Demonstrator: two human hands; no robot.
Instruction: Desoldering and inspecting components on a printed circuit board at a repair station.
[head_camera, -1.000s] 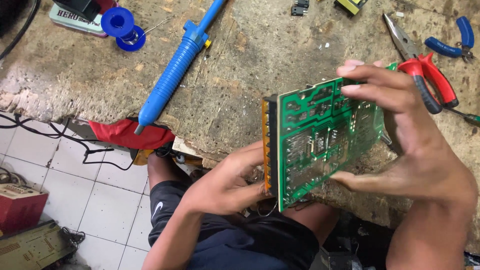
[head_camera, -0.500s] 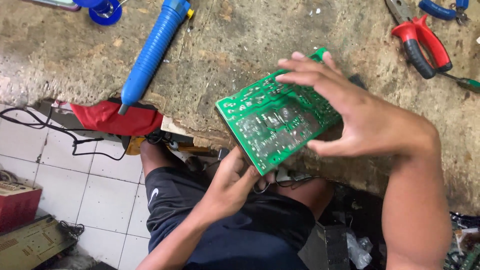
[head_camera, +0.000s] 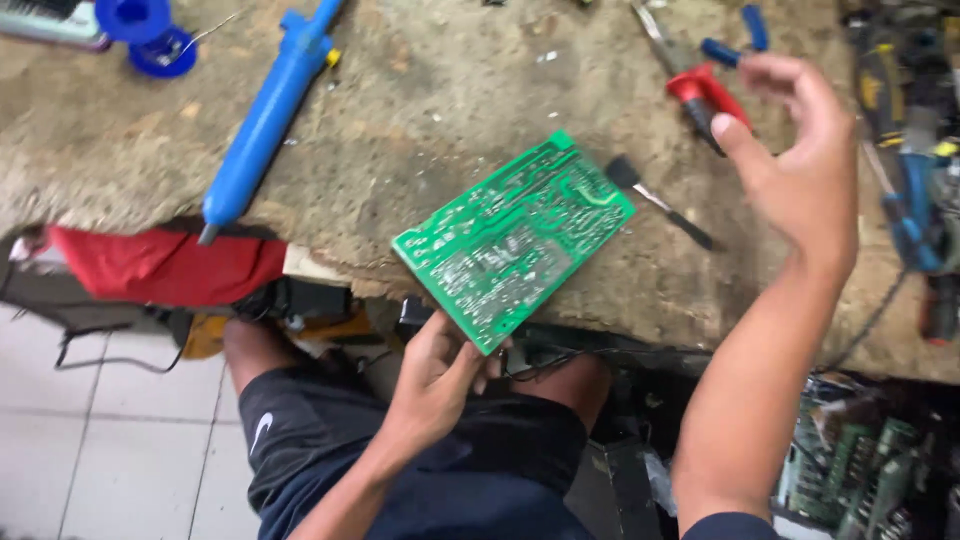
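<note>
A green circuit board (head_camera: 515, 237) lies solder side up, tilted, over the front edge of the worn workbench (head_camera: 440, 110). My left hand (head_camera: 437, 375) grips its near corner from below. My right hand (head_camera: 795, 165) hovers off the board to the right, fingers spread and holding nothing, close to red-handled pliers (head_camera: 700, 95) and a small black brush (head_camera: 655, 200).
A blue desoldering pump (head_camera: 265, 120) lies on the bench at left, with a blue solder spool (head_camera: 150, 30) beyond it. Red cloth (head_camera: 165, 262) hangs at the bench edge. Tools with blue handles (head_camera: 910, 170) crowd the right side. More circuit boards (head_camera: 860, 470) sit below right.
My right hand has let go of the board and lifted away to the right. The board has tipped flatter onto the bench edge, held only by my left hand.
</note>
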